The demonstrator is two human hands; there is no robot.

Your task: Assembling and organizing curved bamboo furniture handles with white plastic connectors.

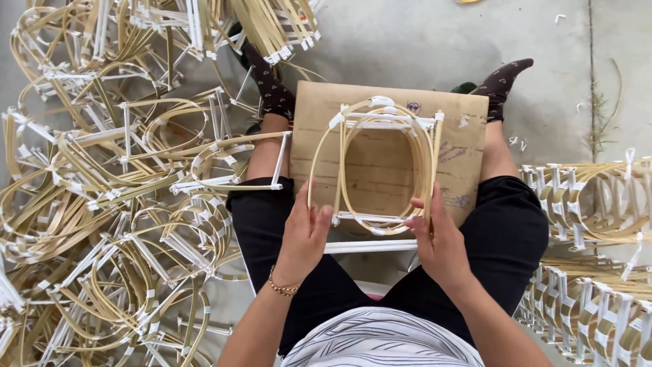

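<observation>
A cane frame (380,163) of bent yellow strips bound with white tape lies on a brown board (462,129) across my lap. My left hand (304,234) grips the frame's near left corner, with a bead bracelet on its wrist. My right hand (438,241) holds the near right corner. The frame's white crossbars sit at its far and near ends. A loose white bar (370,247) lies under the board's near edge.
A large tangled heap of similar cane frames (115,183) covers the floor at the left. Neat stacked rows of frames (598,258) stand at the right. My legs in dark trousers and patterned socks stretch out on grey concrete (407,41).
</observation>
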